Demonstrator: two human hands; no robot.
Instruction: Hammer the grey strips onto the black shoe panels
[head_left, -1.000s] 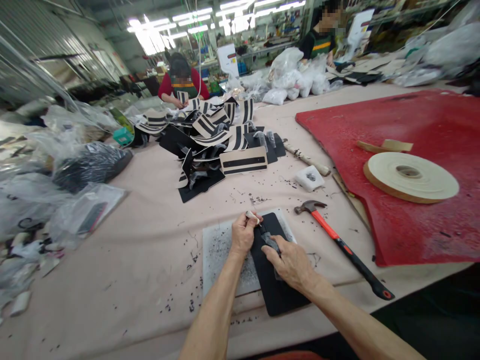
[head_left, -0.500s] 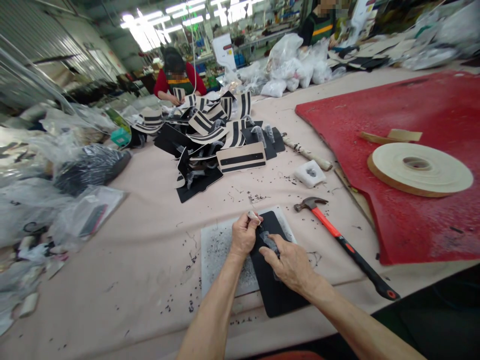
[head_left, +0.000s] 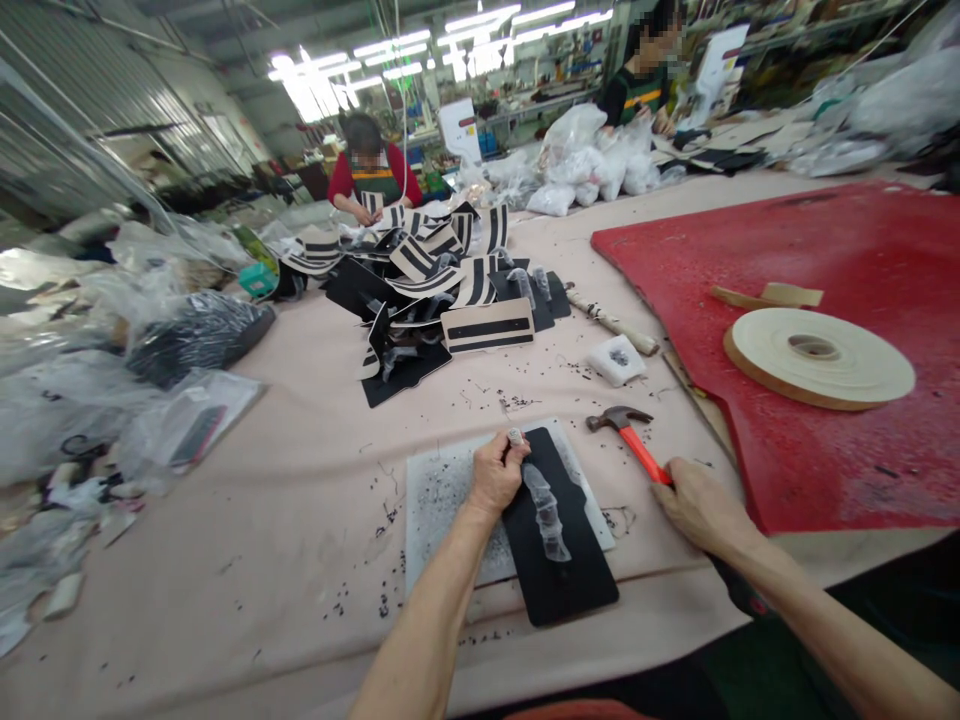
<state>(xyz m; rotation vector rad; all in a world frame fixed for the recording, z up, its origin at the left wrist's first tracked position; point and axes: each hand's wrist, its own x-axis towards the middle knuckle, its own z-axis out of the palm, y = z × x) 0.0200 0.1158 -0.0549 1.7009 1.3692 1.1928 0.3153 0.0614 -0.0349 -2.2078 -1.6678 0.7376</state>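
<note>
My left hand (head_left: 496, 476) is closed around a short upright tool (head_left: 515, 437); only its pale, blunt top shows and its lower end is hidden by my fingers. Beneath that hand lies the upper edge of a black rounded panel (head_left: 589, 565), which has a plastic-wrapped strap or handle (head_left: 548, 515) along its middle. A speckled grey-white board (head_left: 444, 500) supports part of the panel. To the right, my right hand (head_left: 699, 506) is wrapped around the handle of a claw hammer (head_left: 639, 450), whose head rests on the table.
Striped panels (head_left: 487, 328) are heaped at the far middle. A red sheet (head_left: 675, 250) with a tape roll (head_left: 847, 345) covers the right side. Plastic bags (head_left: 67, 400) crowd the left. A white block (head_left: 616, 360) sits beyond the hammer. A co-worker (head_left: 367, 170) sits across the table.
My right hand has left the wrapped strap and moved right onto the hammer handle. My left hand stays at the panel's upper edge with the pale-topped tool. The camera view has tilted slightly up.
</note>
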